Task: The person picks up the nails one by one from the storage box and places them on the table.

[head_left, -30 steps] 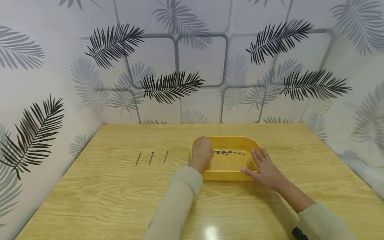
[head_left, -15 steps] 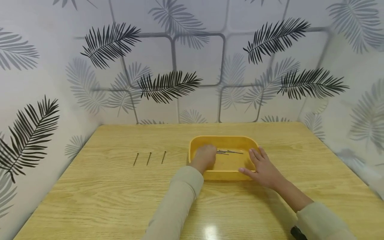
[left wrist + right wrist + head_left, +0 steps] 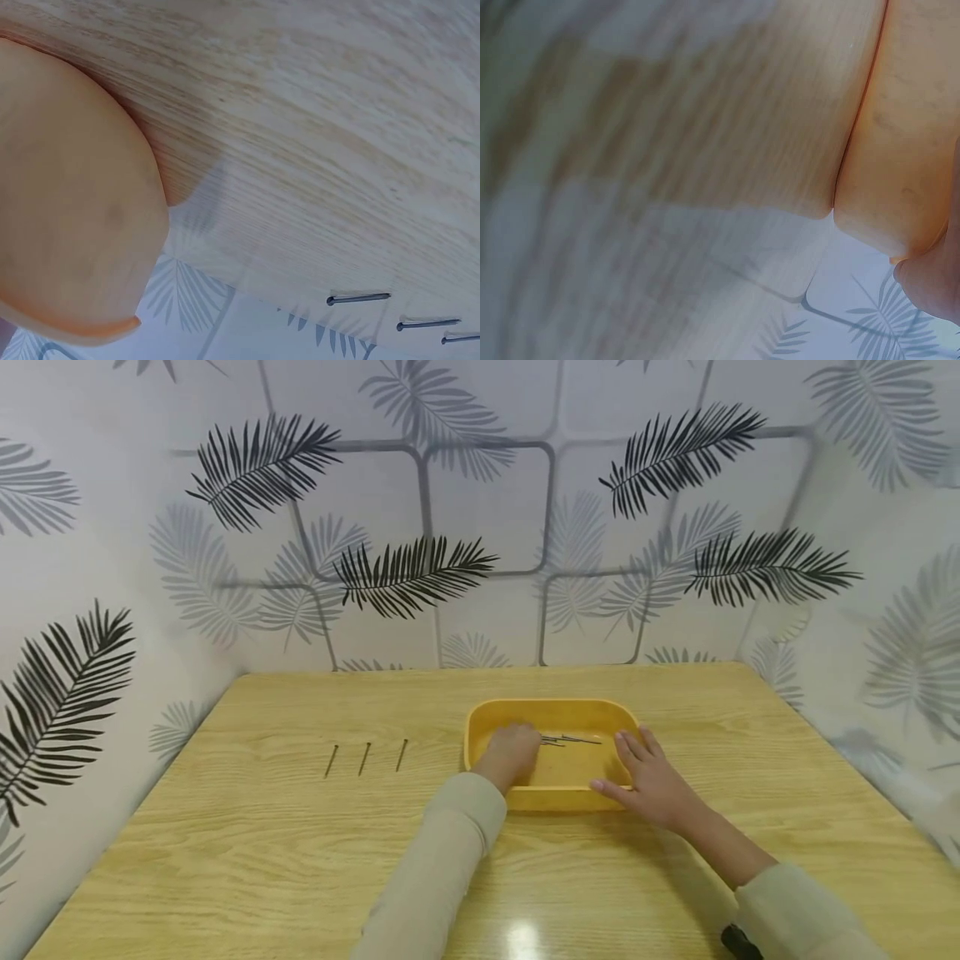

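A yellow tray [image 3: 573, 799] stands on the table with several thin nails [image 3: 581, 739] lying together inside it. My left hand [image 3: 513, 750] reaches down into the tray's left part, beside the nails. Its fingers point downward and are hidden behind the back of the hand, so I cannot tell whether they pinch a nail. My right hand [image 3: 651, 785] rests on the tray's right front corner, fingers extended over the right rim and thumb along the front rim. Left of the tray, three nails [image 3: 363, 759] lie in a spaced row, heads toward the wall; the left wrist view shows these nails [image 3: 427, 325] too.
The wooden table [image 3: 285, 843] runs back to a wall [image 3: 480, 510] with a leaf pattern. A small black object [image 3: 741, 942] shows by the right sleeve at the front edge of the view. The tray's outer wall [image 3: 900, 135] fills the right wrist view's right side.
My left hand has moved from the tray's left rim down and right into the tray, close to the nails. My right hand stays on the corner. The whole view has shifted slightly.
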Demonstrator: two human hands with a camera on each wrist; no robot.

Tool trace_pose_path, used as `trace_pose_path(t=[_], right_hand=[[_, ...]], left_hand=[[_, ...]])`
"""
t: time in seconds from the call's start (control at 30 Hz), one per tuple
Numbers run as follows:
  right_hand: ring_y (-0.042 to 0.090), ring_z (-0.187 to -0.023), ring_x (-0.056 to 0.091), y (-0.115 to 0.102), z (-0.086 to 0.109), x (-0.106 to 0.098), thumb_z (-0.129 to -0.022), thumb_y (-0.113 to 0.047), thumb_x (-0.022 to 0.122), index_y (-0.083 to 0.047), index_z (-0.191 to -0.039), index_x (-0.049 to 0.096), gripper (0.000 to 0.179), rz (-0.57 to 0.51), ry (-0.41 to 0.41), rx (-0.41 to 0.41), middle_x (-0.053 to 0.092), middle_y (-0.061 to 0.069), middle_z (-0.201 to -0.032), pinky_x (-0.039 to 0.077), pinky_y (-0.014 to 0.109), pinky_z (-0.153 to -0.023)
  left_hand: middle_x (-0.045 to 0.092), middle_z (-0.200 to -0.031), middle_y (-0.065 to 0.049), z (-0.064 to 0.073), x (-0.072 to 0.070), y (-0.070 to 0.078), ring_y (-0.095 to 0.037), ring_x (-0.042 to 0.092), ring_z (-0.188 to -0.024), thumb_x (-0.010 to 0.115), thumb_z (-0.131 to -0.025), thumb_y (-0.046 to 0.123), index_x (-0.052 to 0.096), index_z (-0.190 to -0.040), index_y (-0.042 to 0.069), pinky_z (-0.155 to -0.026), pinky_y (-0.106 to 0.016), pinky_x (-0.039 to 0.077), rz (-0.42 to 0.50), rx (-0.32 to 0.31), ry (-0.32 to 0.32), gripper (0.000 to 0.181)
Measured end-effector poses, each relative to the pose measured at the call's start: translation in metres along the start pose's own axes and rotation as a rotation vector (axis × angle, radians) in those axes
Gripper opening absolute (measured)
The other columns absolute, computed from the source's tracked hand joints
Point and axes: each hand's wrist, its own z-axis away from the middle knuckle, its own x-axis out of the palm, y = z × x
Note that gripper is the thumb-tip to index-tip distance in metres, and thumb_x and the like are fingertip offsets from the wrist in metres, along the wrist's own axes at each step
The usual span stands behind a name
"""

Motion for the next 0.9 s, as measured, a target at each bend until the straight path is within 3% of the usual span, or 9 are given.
trace_pose_path(t=[0.5,0.9], right_hand=[[0.050,-0.138,0.007,-0.0035,-0.0020,-0.0030,-0.089,-0.051,0.051,0.013,-0.139,0.026,0.085,0.027,0.001,-0.007,0.026,0.031,-0.146,0.017,0.062,-0.108],[0.050,-0.138,0.007,-0.0018,0.0008,-0.0031,-0.089,-0.051,0.052,0.012,-0.139,0.027,0.085,0.025,-0.005,0.008,0.026,0.030,-0.146,0.017,0.062,-0.108]], left_hand=[[0.061,-0.108,-0.002,-0.0088,0.0036,0.0006,-0.018,0.058,-0.098,0.058,-0.088,0.008,0.066,-0.101,0.012,-0.084,-0.034,0.051,0.012,0.013,-0.019,0.016],[0.060,-0.105,-0.005,-0.0052,0.0051,0.0062,-0.019,0.058,-0.095,0.059,-0.087,0.005,0.064,-0.103,0.010,-0.081,-0.033,0.052,0.060,0.021,0.014,0.018]])
